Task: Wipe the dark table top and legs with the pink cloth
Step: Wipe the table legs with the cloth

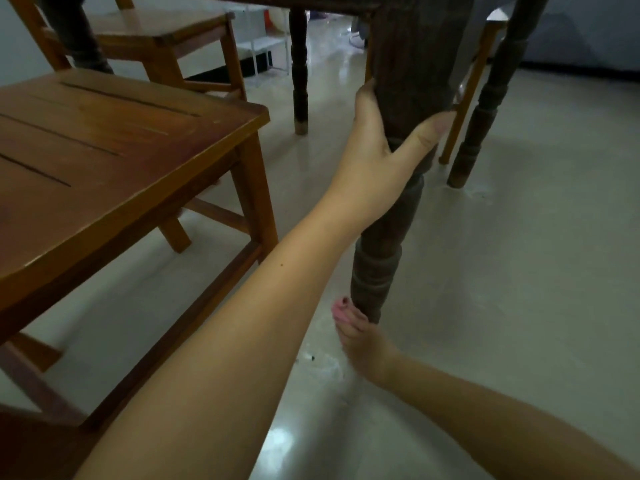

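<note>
The pale floor [519, 271] fills most of the view, and on the left stands a brown wooden chair [114, 143] with a second one behind it. The dark table shows only from below: the underside of its top [311, 3] runs along the upper edge, and its turned legs drop to the floor, the nearest leg [408, 64] in the middle. The left hand [384, 140] is wrapped around the thick upper part of that leg, thumb on one side and fingers on the other, bracing it. The right hand [367, 348] is low at the foot of the same leg, fingers pinched on a small bit of pink cloth [341, 308] that presses against the wood; most of the cloth is hidden by the hand. The table looks heavy and stiff, so it should stay put under rubbing. The cloth is soft and light, best bunched in the fingers and wrapped partway round the leg. The grooves in the turned wood will probably need the cloth pushed into them.
</note>
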`<state>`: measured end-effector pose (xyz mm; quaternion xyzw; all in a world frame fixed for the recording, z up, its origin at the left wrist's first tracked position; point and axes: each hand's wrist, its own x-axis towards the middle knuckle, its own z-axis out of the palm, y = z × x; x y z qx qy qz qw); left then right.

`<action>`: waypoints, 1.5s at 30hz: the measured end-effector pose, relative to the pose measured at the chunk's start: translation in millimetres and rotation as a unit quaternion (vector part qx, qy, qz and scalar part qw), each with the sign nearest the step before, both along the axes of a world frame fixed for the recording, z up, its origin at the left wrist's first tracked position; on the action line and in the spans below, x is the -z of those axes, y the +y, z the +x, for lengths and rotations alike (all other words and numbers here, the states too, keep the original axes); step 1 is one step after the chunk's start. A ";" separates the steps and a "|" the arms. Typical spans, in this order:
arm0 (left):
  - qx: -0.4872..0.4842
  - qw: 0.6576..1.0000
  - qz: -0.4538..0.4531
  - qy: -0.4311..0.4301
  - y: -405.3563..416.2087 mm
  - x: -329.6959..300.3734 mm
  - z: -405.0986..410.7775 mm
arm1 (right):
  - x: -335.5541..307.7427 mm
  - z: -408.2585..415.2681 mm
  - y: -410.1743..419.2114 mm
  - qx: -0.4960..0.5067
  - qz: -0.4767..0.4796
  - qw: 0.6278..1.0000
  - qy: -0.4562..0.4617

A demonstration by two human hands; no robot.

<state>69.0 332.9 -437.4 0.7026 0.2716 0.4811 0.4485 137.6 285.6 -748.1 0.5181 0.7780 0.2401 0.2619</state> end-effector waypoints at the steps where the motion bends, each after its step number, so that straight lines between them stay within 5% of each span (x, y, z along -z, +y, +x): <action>1: 0.001 1.000 0.001 0.002 -0.1 0.6 -0.3 | 15.5 -2.1 -1.2 -0.018 -0.015 0.999 0.023; 3: 0.000 1.000 0.005 0.006 -0.8 0.7 -0.9 | 19.9 -10.8 -4.5 -0.015 0.025 0.996 0.080; 5: -0.004 1.000 0.011 0.012 -1.4 0.3 -1.1 | 16.2 -11.6 -16.3 -0.037 0.103 0.963 0.246; 8: -0.009 1.000 0.016 0.019 -0.2 1.2 -0.2 | 9.8 -12.1 -57.8 0.055 0.177 0.832 0.524; 9: -0.004 1.000 0.014 0.017 0.1 1.6 0.3 | 5.6 -14.4 -71.2 0.162 0.201 0.739 0.622; 10: 0.000 1.000 0.011 0.017 0.3 2.0 0.3 | -4.1 -19.1 -80.4 0.278 0.227 0.596 0.718; 12: 0.004 1.000 0.009 0.017 0.1 1.4 -0.1 | -17.2 -30.7 -78.6 0.423 0.296 0.227 0.825; 13: 0.002 1.000 0.008 0.018 -0.4 1.1 -0.3 | -24.7 -35.4 -71.0 0.446 0.299 0.086 0.839; 15: -0.003 1.000 0.005 0.018 -1.2 1.2 -0.1 | -33.8 -48.2 -51.1 0.434 0.218 -0.038 0.873; 21: -0.003 1.000 0.005 0.013 -0.3 1.6 0.6 | -72.9 -50.6 -12.5 0.359 0.161 -0.092 0.915; 24: -0.007 1.000 0.005 0.002 -0.1 1.6 0.9 | -102.5 -57.4 -7.9 0.284 0.221 -0.037 0.932; 27: -0.006 1.000 0.003 0.001 -0.8 0.5 0.4 | -104.6 -65.1 -5.3 0.313 0.255 -0.006 0.915; 31: 0.007 1.000 -0.008 0.001 -2.0 -0.9 -0.2 | -108.6 -53.2 -3.1 0.345 0.212 -0.062 0.912; 35: 0.003 1.000 -0.013 -0.005 -2.6 -1.5 -0.1 | -155.1 -43.3 2.4 0.217 0.278 0.075 0.933; 40: 0.004 1.000 -0.016 -0.003 -4.5 -1.4 0.3 | -138.2 -47.0 -4.7 0.137 0.314 0.196 0.919; 43: 0.000 1.000 -0.013 -0.001 -4.4 -3.4 0.3 | -127.9 -37.4 -5.0 0.277 0.272 0.153 0.909; 45: -0.004 1.000 -0.013 -0.004 -4.0 -2.9 0.1 | -142.1 -33.7 -5.4 0.260 0.277 0.142 0.914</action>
